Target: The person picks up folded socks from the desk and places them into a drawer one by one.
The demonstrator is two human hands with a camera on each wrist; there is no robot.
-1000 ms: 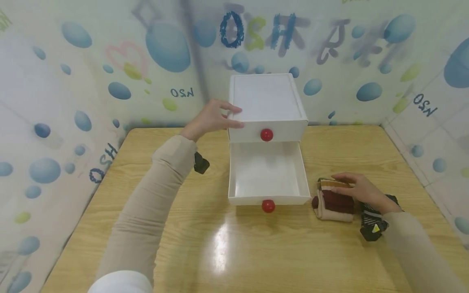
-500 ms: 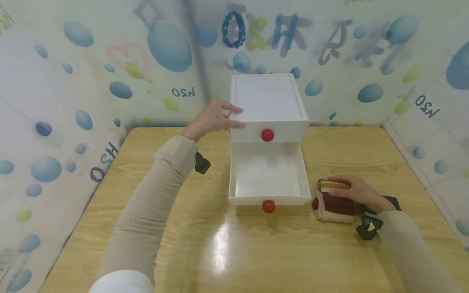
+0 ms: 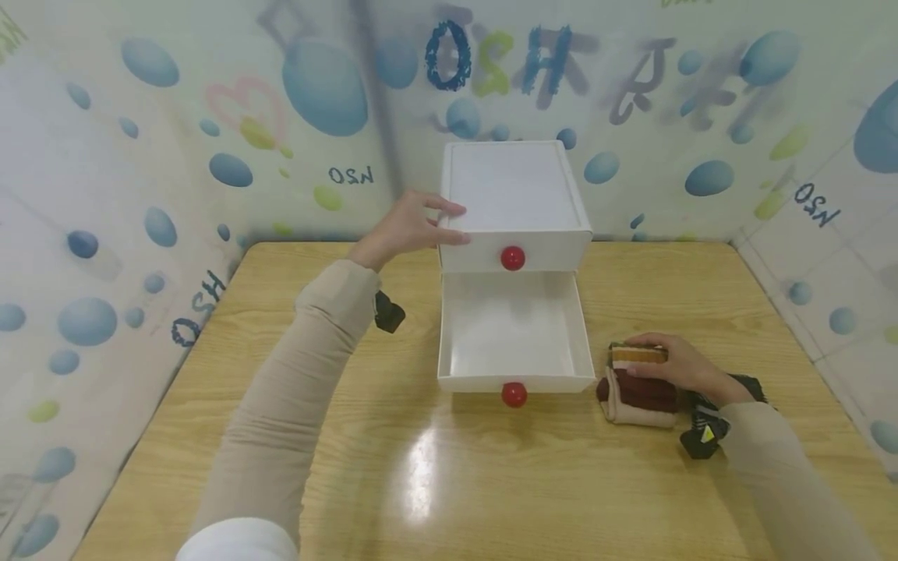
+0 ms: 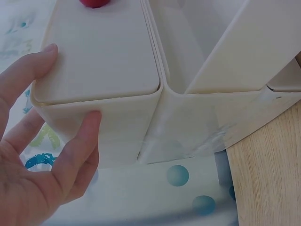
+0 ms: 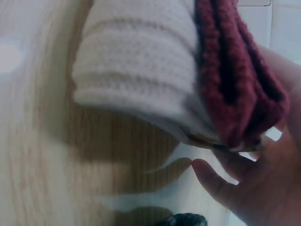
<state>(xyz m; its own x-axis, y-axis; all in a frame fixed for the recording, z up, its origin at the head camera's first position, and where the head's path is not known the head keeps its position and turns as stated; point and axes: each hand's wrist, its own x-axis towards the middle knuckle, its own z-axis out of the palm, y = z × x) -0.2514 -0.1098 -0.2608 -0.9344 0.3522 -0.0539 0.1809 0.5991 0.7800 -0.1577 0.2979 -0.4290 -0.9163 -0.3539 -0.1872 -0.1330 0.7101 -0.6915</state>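
My left hand (image 3: 408,227) grips the upper left front corner of a white two-drawer unit (image 3: 515,187); in the left wrist view its thumb (image 4: 44,59) lies on the upper drawer's front. The upper drawer is closed. The lower drawer (image 3: 515,383) is pulled out, with bare inner surfaces showing. To its right, my right hand (image 3: 684,366) holds folded knit socks (image 3: 641,397) in beige, maroon and mustard, still low at the table. In the right wrist view the socks (image 5: 136,61) fill the top, with the thumb and fingers at their right edge.
A dark patterned item (image 3: 749,386) lies under the right wrist, partly hidden. Red round knobs (image 3: 513,258) stick out of both drawer fronts. The wooden table (image 3: 365,460) meets patterned walls (image 3: 281,156) at the back and sides.
My right hand has shifted slightly left over the socks. The left hand, drawer unit and lower drawer stay where they were.
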